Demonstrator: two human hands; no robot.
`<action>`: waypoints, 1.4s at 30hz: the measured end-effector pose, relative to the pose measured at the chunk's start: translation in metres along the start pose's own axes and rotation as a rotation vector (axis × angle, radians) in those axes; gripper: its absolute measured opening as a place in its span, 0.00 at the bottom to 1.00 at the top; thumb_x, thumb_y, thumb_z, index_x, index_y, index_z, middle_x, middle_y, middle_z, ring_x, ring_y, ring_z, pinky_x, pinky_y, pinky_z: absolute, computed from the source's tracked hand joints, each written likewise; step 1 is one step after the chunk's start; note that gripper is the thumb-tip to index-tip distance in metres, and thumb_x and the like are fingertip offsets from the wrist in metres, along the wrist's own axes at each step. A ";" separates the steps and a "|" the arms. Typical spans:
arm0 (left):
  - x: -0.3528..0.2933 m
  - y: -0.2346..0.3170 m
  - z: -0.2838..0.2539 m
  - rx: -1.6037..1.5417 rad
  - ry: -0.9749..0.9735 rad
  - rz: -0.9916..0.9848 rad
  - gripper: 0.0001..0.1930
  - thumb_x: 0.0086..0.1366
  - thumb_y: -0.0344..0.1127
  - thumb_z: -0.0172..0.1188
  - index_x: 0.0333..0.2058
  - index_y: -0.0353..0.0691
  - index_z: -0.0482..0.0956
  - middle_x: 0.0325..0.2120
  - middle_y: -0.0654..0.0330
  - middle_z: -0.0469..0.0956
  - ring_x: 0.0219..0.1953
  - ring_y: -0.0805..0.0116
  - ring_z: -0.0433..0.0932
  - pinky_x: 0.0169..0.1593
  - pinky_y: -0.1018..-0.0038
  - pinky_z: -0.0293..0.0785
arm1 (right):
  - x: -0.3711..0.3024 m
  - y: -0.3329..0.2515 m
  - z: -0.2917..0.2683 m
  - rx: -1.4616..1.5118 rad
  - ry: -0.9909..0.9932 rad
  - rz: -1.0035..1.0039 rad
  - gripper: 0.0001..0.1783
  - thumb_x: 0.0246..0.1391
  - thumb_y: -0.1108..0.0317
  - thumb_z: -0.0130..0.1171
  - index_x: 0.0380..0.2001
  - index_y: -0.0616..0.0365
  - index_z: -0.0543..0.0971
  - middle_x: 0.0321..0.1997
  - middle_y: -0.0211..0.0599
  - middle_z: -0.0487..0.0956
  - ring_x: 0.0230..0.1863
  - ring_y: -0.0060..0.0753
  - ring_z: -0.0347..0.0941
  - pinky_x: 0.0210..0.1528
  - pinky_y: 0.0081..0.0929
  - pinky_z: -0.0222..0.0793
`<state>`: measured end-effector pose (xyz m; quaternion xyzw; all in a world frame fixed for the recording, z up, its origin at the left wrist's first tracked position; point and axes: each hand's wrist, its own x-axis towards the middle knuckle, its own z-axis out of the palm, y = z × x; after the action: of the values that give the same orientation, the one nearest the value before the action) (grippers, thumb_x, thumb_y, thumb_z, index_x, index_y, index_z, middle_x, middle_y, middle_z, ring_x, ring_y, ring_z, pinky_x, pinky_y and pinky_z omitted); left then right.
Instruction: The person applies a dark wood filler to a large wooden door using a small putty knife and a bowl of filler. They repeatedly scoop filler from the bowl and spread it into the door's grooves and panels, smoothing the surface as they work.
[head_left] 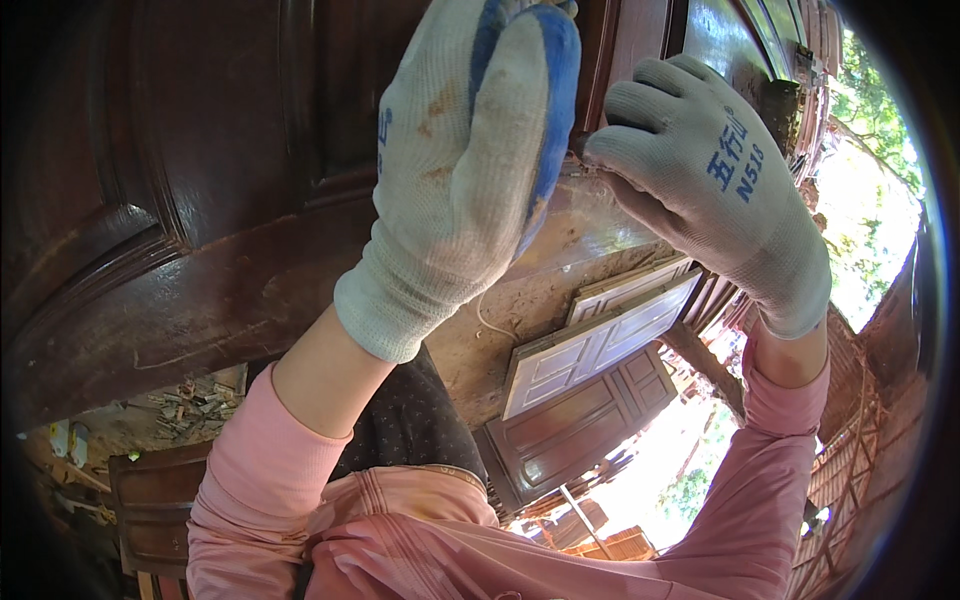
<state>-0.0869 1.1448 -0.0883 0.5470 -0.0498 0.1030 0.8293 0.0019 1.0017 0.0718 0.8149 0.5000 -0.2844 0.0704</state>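
Partly cropped left hand (480, 150) and curled right hand (705, 165) near brown door (235, 110); cannot tell either's grip.

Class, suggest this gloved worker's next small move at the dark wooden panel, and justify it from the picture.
Probably turn the blue-coated palm of the left hand down onto the dark wooden panel to steady it: that palm faces sideways, toward the right hand, whose fingers curl in. Whether either hand grips anything is unclear.

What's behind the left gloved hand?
Behind the left gloved hand, a dark brown panelled door shows to its left. Whatever the glove covers is hidden; the fingertips aren't clear enough to tell whether they touch wood.
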 end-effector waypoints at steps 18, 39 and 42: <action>-0.003 -0.002 -0.002 0.004 0.000 0.010 0.21 0.75 0.28 0.56 0.63 0.29 0.71 0.61 0.44 0.76 0.59 0.49 0.79 0.66 0.61 0.74 | -0.003 0.001 -0.004 -0.031 0.017 -0.006 0.12 0.49 0.69 0.72 0.37 0.55 0.82 0.38 0.33 0.77 0.44 0.42 0.74 0.49 0.42 0.68; -0.003 -0.005 0.001 0.050 -0.028 0.027 0.23 0.74 0.28 0.58 0.65 0.29 0.71 0.62 0.45 0.75 0.61 0.49 0.78 0.68 0.60 0.73 | -0.053 -0.025 0.053 -0.061 0.418 0.155 0.16 0.45 0.64 0.72 0.40 0.52 0.84 0.33 0.26 0.75 0.36 0.35 0.71 0.45 0.38 0.69; -0.004 -0.006 0.001 0.057 -0.034 0.028 0.23 0.74 0.28 0.59 0.65 0.29 0.70 0.62 0.45 0.75 0.61 0.49 0.78 0.68 0.60 0.73 | -0.050 -0.022 0.050 -0.077 0.413 0.137 0.16 0.44 0.64 0.72 0.39 0.51 0.84 0.33 0.26 0.75 0.37 0.35 0.72 0.46 0.39 0.70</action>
<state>-0.0891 1.1416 -0.0942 0.5713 -0.0687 0.1067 0.8108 -0.0531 0.9535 0.0610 0.8848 0.4575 -0.0866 0.0165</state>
